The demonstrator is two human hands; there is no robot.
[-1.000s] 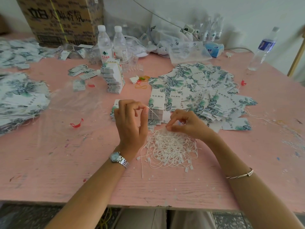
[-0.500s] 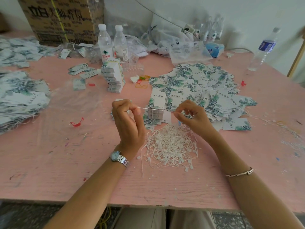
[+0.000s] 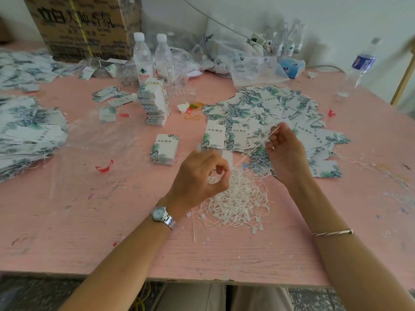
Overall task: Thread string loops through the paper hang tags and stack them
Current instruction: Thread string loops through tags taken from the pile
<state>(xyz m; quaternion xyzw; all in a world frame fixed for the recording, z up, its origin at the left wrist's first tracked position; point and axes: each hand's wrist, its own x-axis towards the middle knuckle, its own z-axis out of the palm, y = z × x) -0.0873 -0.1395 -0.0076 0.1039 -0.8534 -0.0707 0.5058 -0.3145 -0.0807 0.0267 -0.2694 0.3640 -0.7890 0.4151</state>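
Pinching string loop (image 3: pixel 272 133) in right hand (image 3: pixel 284 151) above hang tags (image 3: pixel 265 113) | left hand (image 3: pixel 199 178) curled over string pile (image 3: pixel 238 198)

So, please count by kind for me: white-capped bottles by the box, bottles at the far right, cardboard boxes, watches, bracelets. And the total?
White-capped bottles: 2
Far-right bottles: 1
Cardboard boxes: 1
Watches: 1
Bracelets: 1
Total: 6
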